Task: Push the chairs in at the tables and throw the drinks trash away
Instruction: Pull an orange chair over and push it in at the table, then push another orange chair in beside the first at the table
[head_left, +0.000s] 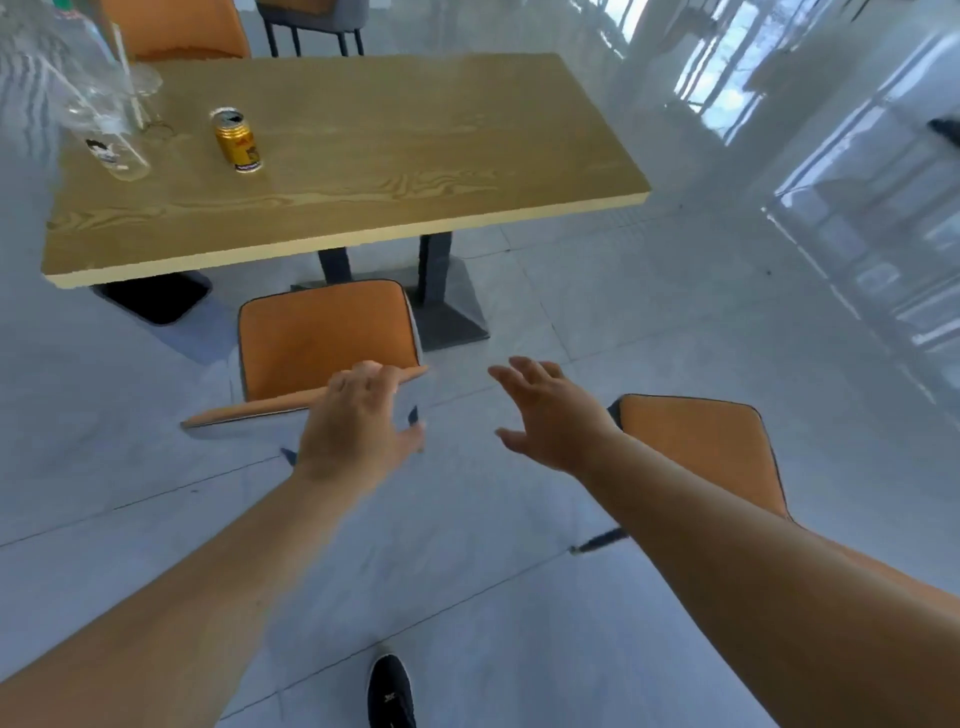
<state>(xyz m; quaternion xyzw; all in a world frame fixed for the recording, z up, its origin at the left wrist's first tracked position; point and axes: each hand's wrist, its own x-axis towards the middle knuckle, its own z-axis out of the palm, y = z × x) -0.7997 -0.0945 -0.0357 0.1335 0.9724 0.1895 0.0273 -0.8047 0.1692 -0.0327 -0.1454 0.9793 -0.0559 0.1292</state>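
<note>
An orange chair (322, 338) stands pulled out from the near side of a wooden table (415, 171), its backrest towards me. My left hand (358, 415) lies over the right end of that backrest's top edge, fingers spread. My right hand (545, 410) hovers open to the right of the chair, touching nothing. A second orange chair (696, 447) stands away from the table under my right forearm. On the table's left end sit a gold drinks can (236, 139) and a clear plastic cup (111, 150) with a straw.
Another orange chair (176, 26) and a dark-legged grey chair (311, 21) stand at the table's far side. The table's black pedestal bases (447, 317) rest on the glossy tiled floor. My black shoe (390, 691) shows at the bottom. Windows reflect on the floor at right.
</note>
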